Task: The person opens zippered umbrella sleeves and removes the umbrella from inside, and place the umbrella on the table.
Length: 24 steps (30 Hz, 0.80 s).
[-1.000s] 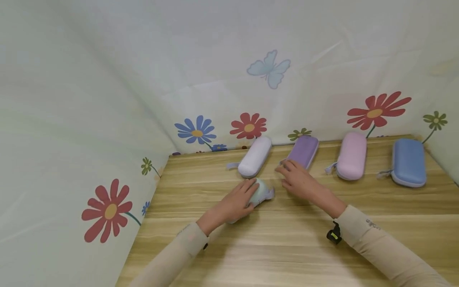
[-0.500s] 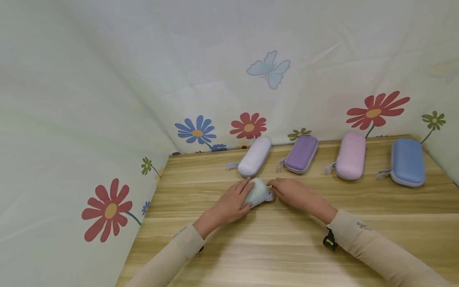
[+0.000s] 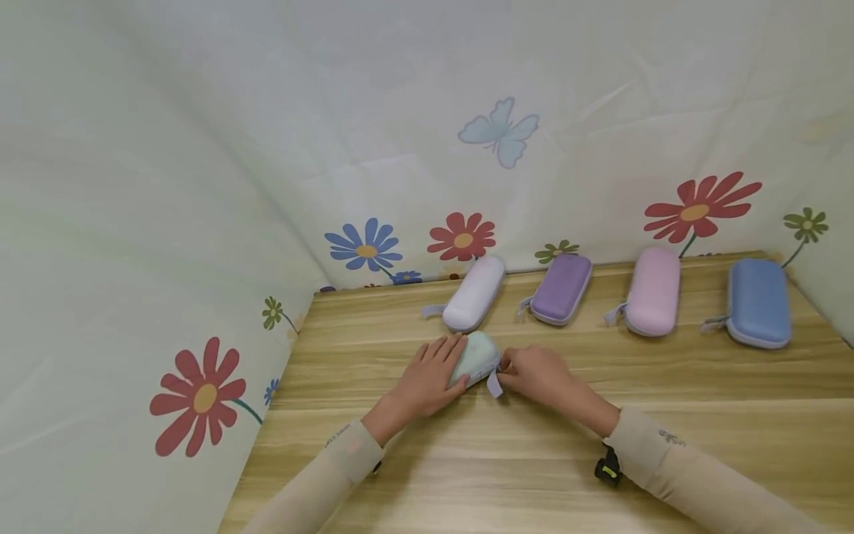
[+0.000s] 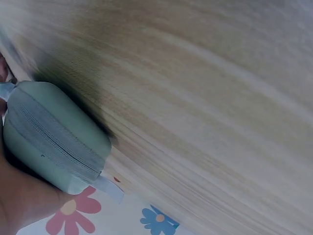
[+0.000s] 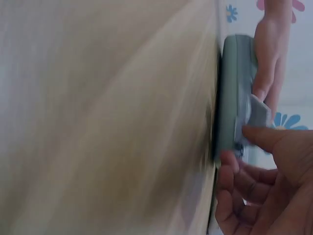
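A pale green zippered case [image 3: 477, 356] lies on the wooden table, its grey zipper band [image 4: 54, 137] facing the left wrist camera. My left hand [image 3: 430, 374] holds the case's left part, fingers over the top and thumb along the near side. At the other end my right hand [image 3: 537, 374] pinches at the zipper pull [image 5: 239, 148], with thumb and forefinger close around it. A grey fabric tab [image 3: 494, 385] sticks out beside those fingertips. In the right wrist view the same tab stands out from the zipper, just above the thumb.
Along the back of the table [image 3: 534, 460] lie a white case [image 3: 475, 293], a purple case [image 3: 562, 289], a pink case [image 3: 654, 291] and a blue case [image 3: 760, 302]. A flowered curtain [image 3: 400, 178] encloses the back and left side.
My right hand has come from near the purple case, down and left to the green case's zipper end. The fabric tab now points toward the near side. My left hand stays on the case.
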{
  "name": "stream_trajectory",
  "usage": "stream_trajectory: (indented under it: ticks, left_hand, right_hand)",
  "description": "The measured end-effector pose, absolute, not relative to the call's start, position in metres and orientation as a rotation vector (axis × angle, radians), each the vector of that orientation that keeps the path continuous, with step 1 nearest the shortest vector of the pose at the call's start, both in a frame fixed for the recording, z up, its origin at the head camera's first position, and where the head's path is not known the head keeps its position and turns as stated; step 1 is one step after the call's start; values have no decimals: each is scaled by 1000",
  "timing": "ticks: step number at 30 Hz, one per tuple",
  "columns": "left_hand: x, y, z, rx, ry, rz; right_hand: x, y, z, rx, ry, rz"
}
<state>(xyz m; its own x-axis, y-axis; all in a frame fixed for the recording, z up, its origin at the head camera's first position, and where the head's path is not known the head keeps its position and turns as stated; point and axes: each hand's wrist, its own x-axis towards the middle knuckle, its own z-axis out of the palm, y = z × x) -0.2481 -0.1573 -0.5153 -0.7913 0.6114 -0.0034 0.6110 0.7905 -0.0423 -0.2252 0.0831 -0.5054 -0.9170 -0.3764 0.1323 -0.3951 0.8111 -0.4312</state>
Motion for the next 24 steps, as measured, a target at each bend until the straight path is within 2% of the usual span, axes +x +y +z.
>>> stream_trajectory:
  ticks: [7, 24]
  left_hand:
    - [-246, -157, -512, -1023, -2950, 56]
    - [-242, -157, -525, -976, -2921, 156]
  right_hand:
    - [-221, 73, -505, 457, -3009, 620]
    - [-220, 72, -515, 540, -2841, 456]
